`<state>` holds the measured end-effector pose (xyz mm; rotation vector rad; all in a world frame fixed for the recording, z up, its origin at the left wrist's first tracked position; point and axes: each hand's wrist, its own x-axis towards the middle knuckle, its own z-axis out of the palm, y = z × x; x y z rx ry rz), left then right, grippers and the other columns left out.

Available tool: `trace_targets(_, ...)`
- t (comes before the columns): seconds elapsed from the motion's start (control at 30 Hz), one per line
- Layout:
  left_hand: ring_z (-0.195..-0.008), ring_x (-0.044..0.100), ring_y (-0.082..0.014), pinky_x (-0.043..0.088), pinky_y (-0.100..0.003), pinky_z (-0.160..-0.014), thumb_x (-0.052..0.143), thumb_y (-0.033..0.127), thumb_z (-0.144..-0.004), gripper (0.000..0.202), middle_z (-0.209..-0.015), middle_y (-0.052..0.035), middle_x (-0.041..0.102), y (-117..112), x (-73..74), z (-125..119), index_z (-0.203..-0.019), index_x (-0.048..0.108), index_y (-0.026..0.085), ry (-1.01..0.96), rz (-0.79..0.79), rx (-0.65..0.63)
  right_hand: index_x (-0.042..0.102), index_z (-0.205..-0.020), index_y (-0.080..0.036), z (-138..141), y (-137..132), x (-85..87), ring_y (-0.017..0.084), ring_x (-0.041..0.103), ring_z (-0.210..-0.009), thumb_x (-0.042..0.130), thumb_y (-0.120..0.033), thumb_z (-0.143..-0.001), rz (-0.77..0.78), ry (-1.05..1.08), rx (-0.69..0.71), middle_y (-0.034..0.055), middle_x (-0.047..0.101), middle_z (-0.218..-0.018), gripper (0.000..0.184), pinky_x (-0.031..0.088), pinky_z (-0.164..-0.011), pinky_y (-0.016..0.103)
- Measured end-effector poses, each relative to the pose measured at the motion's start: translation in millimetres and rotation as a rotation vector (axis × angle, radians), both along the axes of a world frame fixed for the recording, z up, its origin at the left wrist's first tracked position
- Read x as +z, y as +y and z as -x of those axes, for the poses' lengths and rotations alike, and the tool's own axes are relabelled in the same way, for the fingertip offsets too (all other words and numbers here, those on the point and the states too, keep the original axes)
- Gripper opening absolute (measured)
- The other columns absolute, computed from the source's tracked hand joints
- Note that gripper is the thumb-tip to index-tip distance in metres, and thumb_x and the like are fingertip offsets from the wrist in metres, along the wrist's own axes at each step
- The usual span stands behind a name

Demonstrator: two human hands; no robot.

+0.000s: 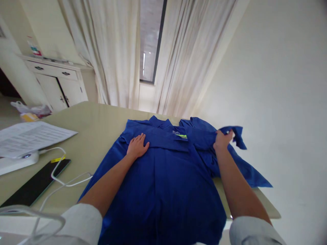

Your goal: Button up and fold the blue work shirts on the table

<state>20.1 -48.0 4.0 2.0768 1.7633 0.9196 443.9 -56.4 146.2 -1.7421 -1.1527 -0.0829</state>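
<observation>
Our right hand (222,139) pinches the sleeve (237,133) of the blue shirt (166,183), fingers closed on the cloth and holding it raised. Our left hand (137,146) lies flat on the chest, fingers lightly spread, apparently pinning the fabric against sliding. The shirt lies spread over the table's (102,119) right corner. Papers (30,136) and a phone (35,185) sit well apart, left.

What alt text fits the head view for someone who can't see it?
A person's left hand presses flat on a blue shirt spread on a beige table, while the right hand grips its sleeve near the table's right edge. Papers, a dark phone and a white cable lie to the left.
</observation>
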Motion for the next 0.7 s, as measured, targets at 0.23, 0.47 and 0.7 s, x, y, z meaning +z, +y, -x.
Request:
trace_targets(0.23,-0.126,0.068,-0.0304,0.053,-0.050,-0.110,0.016,0.066,-0.105,0.077,-0.144,-0.0188,0.066,13,10.8,27,-0.152,0.053,0.018,-0.874,0.061,0.088,0.038,-0.164,-0.020,163,7,-82.3,0.027,0.063,-0.120,0.066,-0.016,-0.083,0.213,-0.368,1.066,0.0146,0.062,-0.145,0.086,0.049,-0.112,0.046)
trace_targets(0.47,-0.108,0.074,-0.0270,0.064,-0.042,-0.086,0.051,0.066,-0.099,0.063,-0.134,-0.0201,0.068,31,36.4,65,-0.145,0.053,0.023,-0.963,0.269,0.401,0.053,-0.154,-0.021,182,-9,-106.3,0.028,0.061,-0.126,0.059,-0.024,-0.100,0.419,-0.671,1.039,0.0153,0.064,-0.139,0.054,0.048,-0.111,0.043)
trace_targets(0.7,-0.145,0.045,-0.0475,0.039,-0.071,-0.115,0.072,0.020,-0.074,0.069,-0.145,-0.0247,0.059,41,55.5,89,-0.141,0.057,0.017,-0.426,0.125,0.474,0.072,-0.130,-0.018,139,1,-88.5,0.021,0.071,-0.089,0.070,-0.043,-0.098,0.566,-0.516,1.080,0.0103,0.073,-0.110,0.040,0.055,-0.085,0.032)
